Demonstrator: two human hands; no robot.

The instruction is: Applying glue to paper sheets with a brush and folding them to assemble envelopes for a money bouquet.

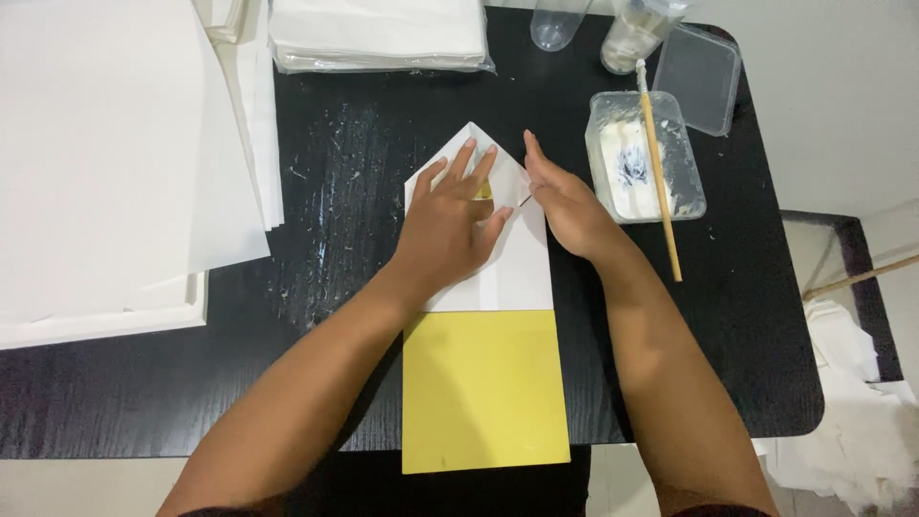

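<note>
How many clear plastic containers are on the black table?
3, maybe more beyond the top edge: glue tub under the brush, empty tub behind it, cup at the top edge.

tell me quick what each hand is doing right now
Left hand: open, fingers spread, pressing flat on the folded white paper.
Right hand: open, fingers straight, its edge on the paper's right fold; holding nothing.
</note>
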